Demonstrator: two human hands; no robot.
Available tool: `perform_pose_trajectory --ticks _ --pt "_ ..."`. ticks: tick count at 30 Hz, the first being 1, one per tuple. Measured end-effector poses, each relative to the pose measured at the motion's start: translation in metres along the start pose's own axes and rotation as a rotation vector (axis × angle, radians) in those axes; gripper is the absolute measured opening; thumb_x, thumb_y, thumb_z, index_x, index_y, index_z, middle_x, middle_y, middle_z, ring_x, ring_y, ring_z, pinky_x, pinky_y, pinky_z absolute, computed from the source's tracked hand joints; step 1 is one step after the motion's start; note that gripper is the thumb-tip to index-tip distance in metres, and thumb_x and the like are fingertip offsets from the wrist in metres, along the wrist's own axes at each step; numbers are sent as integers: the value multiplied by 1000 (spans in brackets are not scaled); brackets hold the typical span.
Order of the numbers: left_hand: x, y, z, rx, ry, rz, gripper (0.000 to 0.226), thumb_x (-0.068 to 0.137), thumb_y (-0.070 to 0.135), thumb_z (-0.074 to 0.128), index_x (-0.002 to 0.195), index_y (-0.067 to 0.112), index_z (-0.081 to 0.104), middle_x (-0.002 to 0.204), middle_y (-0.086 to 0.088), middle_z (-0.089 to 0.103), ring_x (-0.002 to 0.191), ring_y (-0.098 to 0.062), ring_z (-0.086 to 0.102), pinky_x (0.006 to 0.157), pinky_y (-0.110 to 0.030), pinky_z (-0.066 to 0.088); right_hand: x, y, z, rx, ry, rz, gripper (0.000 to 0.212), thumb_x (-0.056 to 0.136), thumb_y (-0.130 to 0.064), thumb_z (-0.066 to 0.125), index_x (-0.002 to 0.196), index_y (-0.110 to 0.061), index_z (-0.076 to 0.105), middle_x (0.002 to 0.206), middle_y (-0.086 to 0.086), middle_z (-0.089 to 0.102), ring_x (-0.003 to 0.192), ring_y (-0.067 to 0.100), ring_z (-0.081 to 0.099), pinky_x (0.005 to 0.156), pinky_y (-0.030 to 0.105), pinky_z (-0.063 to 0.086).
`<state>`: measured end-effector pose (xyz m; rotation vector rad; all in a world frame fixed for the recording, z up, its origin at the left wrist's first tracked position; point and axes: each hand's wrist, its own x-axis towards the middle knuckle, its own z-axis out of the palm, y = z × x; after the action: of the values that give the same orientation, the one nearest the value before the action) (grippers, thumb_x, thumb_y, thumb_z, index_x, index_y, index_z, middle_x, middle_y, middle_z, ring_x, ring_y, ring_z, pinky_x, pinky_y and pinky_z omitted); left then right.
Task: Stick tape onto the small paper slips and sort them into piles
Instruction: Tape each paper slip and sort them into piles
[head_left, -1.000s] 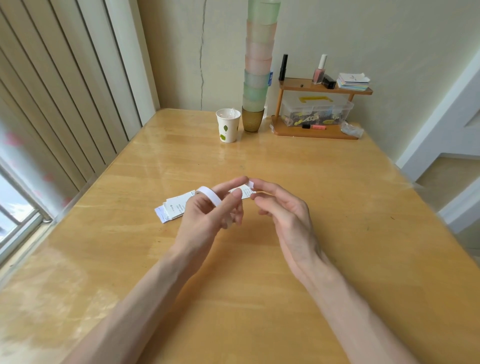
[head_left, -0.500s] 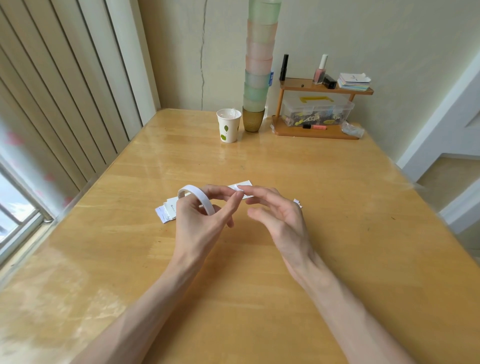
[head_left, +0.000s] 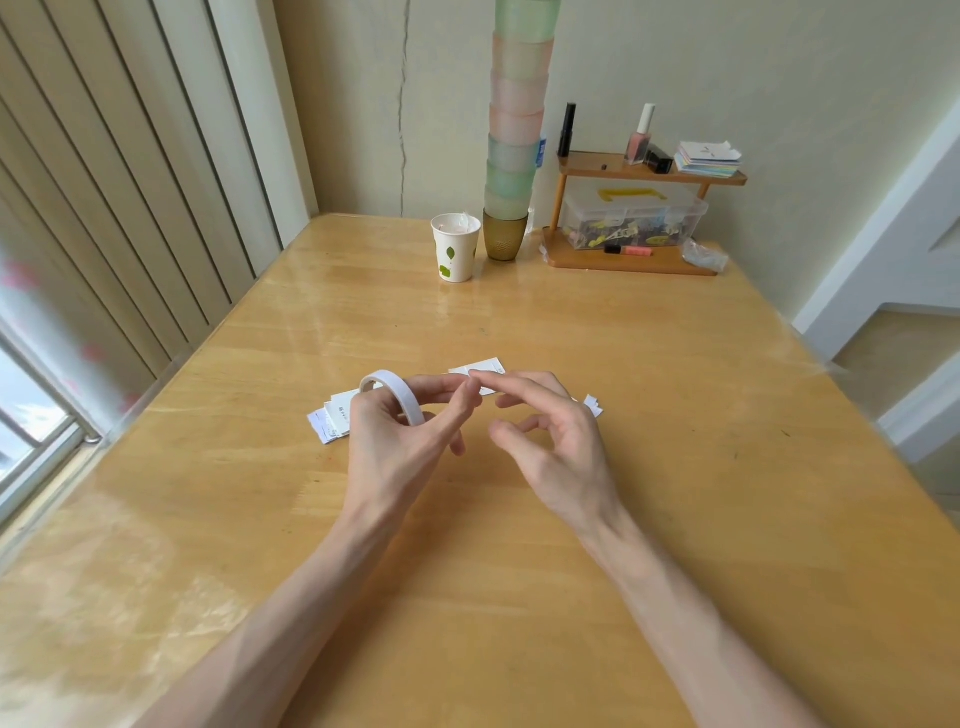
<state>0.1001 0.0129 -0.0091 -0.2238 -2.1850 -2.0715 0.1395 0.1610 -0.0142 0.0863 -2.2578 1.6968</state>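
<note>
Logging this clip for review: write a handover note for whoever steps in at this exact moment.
Left hand: grips the tape roll.
Right hand: holds nothing, index fingertip on one paper slip lying on the table.
The pile of slips lies left of the left hand; a small paper scrap right of the right hand.
Done: how many are taped cannot be told. Left: tape and sort the pile.

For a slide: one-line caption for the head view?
At a wooden table, the left hand holds a tape roll while the right hand touches a paper slip.
</note>
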Motion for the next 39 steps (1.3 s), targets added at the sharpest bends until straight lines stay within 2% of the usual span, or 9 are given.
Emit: perform_pose_trajectory --ticks 6,12,20,26,30,33,36,39 --pt "0 0 -1 -2 -8 -15 16 90 33 81 89 17 81 74 -3 77 47 -13 60 51 -15 42 1 1 0 0 4 5 49 81 -16 61 116 -46 74 120 -12 64 112 12 62 97 44 51" --pt "2 -4 0 31 25 -37 16 88 29 82 82 15 77 67 -9 73 51 -13 63 52 -17 41 1 3 2 -36 3 -5 49 80 -17 62 117 -47 74 121 -15 62 112 12 62 96 43 51" --pt "4 -7 -1 -50 -26 -109 11 91 20 78 83 11 76 73 0 69 50 -18 54 50 -22 39 0 2 1 -40 -12 -6 48 80 -18 62 117 -47 74 120 -15 62 112 11 62 94 35 50" --pt "3 -4 -2 -177 -116 -173 12 94 20 74 87 10 76 78 -1 68 54 -19 49 53 -28 34 -1 -7 -4 234 -39 134 38 81 -17 62 112 -28 81 122 -6 68 109 12 66 95 24 51" --pt "3 -3 -1 -200 -139 -182 10 94 19 74 86 12 75 79 -1 67 52 -17 48 55 -30 31 -1 -7 -7 373 -61 205 34 86 -20 60 112 -23 81 126 0 71 120 22 62 97 32 46" --pt "4 -2 -2 -202 -144 -192 12 94 20 74 83 15 75 76 0 68 51 -16 48 56 -30 31 0 -6 -10 452 -45 246 35 87 -21 60 117 -21 79 125 5 71 118 22 64 94 34 45" --pt "4 -1 -3 -208 -146 -193 13 92 26 76 85 15 77 75 1 69 51 -16 49 55 -29 32 1 -6 -11 442 -37 245 36 87 -22 60 118 -22 79 124 5 72 118 23 64 95 35 44" --pt "2 1 -3 -187 -150 -168 25 84 38 79 90 14 79 78 3 70 52 -18 49 55 -29 34 0 -5 -10 407 -46 236 36 86 -24 61 118 -23 79 123 2 73 124 26 62 98 38 44"
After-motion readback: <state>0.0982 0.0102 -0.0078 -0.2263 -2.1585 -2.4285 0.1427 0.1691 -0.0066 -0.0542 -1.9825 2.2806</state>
